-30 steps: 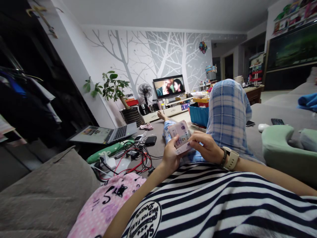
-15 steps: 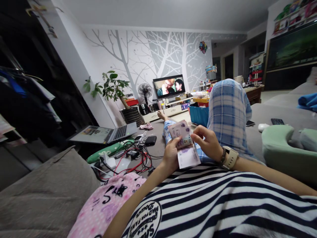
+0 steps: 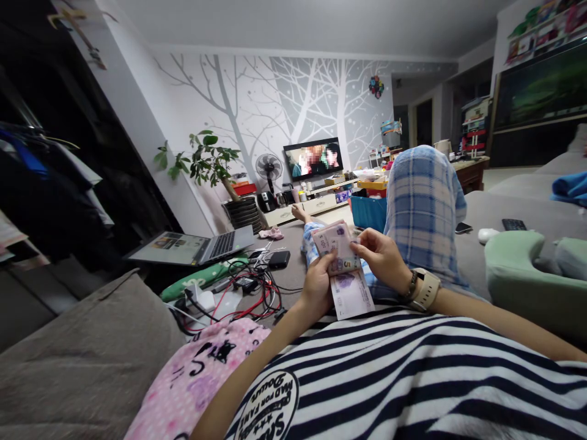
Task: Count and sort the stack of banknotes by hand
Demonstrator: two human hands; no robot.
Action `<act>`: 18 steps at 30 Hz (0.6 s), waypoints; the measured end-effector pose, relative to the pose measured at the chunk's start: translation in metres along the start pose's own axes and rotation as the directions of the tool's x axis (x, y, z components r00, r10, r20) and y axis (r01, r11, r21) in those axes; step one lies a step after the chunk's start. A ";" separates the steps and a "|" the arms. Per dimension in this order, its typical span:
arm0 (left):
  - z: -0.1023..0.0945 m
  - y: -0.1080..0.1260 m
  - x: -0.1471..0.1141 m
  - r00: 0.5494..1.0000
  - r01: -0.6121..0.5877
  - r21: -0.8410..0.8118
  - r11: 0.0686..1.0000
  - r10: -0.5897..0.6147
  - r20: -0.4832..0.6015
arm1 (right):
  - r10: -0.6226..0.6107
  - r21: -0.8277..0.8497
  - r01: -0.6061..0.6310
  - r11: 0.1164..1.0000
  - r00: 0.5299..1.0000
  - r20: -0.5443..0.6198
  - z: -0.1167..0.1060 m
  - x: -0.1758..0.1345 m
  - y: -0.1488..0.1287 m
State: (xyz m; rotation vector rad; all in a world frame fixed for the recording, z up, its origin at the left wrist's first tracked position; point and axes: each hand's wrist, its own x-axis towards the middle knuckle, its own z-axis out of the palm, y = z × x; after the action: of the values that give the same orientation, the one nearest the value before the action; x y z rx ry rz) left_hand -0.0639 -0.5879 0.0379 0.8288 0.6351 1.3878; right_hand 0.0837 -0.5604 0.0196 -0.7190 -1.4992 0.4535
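A stack of purplish banknotes (image 3: pixel 337 239), the front one marked with a 5, is gripped by my left hand (image 3: pixel 318 278), its thumb across their face. Below that thumb a part of the notes hangs down toward my striped shirt (image 3: pixel 413 366). My right hand (image 3: pixel 383 255), with a pale watch (image 3: pixel 427 290) on the wrist, pinches the right edge of the banknotes between thumb and fingers. How many notes are in the stack is hidden.
At left lie an open laptop (image 3: pixel 183 247), tangled cables (image 3: pixel 261 296) and a black box-shaped device (image 3: pixel 279 260). My raised knee in plaid trousers (image 3: pixel 419 208) stands behind my right hand. A green neck pillow (image 3: pixel 513 269), white mouse (image 3: pixel 490 236) and remote (image 3: pixel 513 225) lie at right.
My right hand's fingers have closed on the right edge of the banknotes, where before they were curled just beside it. The hanging part has swung slightly down and right.
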 end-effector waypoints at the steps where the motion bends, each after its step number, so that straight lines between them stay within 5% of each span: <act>1: 0.000 0.000 0.001 1.000 0.015 -0.011 1.000 -0.015 0.001 | -0.006 -0.006 0.006 1.000 1.000 0.000 -0.001 0.000 -0.001; 8: 0.002 0.003 0.005 0.999 0.040 -0.010 0.999 -0.040 0.000 | -0.091 0.009 0.091 0.996 0.995 0.040 -0.004 -0.005 -0.012; 18: -0.002 0.005 -0.007 0.993 -0.113 0.137 0.984 0.106 0.060 | -0.141 0.014 0.141 0.990 0.983 0.114 -0.003 -0.007 -0.017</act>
State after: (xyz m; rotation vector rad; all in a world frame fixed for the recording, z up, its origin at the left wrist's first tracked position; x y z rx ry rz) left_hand -0.0689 -0.5942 0.0403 1.0218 0.6602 1.4275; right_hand 0.0836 -0.5773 0.0260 -0.5855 -1.6444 0.3965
